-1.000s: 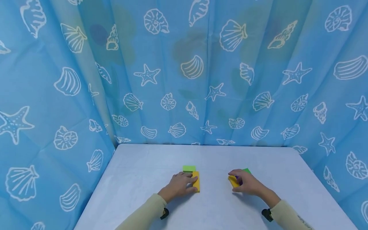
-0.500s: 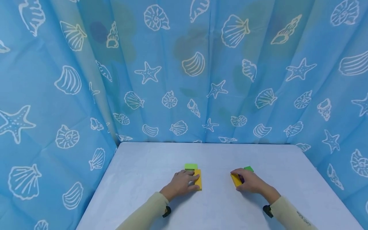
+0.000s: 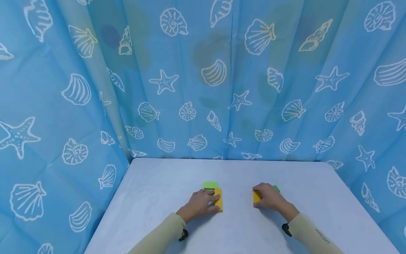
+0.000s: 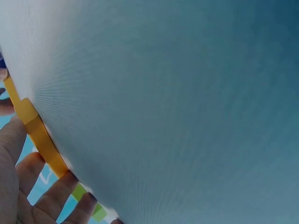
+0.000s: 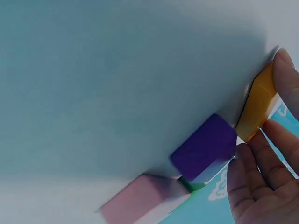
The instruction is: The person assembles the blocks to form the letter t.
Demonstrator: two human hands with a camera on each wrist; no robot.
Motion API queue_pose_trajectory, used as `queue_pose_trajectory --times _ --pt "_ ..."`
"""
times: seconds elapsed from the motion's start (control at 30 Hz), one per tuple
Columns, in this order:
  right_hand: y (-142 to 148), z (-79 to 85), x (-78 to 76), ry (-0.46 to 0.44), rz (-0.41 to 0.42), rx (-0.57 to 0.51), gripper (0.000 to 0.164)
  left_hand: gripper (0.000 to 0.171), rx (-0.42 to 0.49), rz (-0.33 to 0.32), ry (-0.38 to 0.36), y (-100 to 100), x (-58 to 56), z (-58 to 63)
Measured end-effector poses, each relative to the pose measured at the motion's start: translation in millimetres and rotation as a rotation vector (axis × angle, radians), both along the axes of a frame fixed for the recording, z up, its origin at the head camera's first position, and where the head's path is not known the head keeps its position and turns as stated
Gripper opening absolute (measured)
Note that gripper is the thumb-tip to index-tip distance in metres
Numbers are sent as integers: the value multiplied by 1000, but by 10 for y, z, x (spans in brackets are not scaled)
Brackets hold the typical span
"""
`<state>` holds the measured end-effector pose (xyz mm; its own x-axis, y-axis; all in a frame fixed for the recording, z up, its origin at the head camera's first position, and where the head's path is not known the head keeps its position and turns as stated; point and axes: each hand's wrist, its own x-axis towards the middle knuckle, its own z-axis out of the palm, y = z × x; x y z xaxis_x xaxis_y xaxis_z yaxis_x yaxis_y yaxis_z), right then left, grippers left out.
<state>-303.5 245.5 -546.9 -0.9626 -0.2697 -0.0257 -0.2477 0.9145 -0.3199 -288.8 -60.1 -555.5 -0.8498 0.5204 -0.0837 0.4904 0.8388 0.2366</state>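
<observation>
In the head view, my left hand (image 3: 198, 204) rests at a long yellow block (image 3: 218, 200) lying on the table, thumb and fingers against it. A light green block (image 3: 210, 185) lies just beyond it. The left wrist view shows the thumb near one end of the yellow block (image 4: 44, 144) and fingertips along it. My right hand (image 3: 272, 197) pinches a second yellow block (image 3: 256, 197) between thumb and fingers. Close beside that one, in the right wrist view, are a purple block (image 5: 205, 147), a pink block (image 5: 142, 200) and part of a green block (image 5: 192, 185).
A white-covered table (image 3: 165, 176) spreads around both hands, with bare cloth between the two yellow blocks. Blue shell-print curtains (image 3: 190, 106) stand behind it and at both sides. A dark band sits on each wrist.
My right hand has shifted a little left, turning its yellow block from slanted to nearly straight. The left hand has stayed on its yellow block.
</observation>
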Motion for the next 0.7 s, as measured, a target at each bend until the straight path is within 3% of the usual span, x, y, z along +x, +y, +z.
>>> queue_pose_trajectory --times 0.43,0.7 --pt "-130 9 -218 -75 -59 -1 52 56 13 -7 11 -7 3 -3" --pt "-145 -61 -318 -69 -139 -100 56 57 14 0 -2 -6 -8 -37"
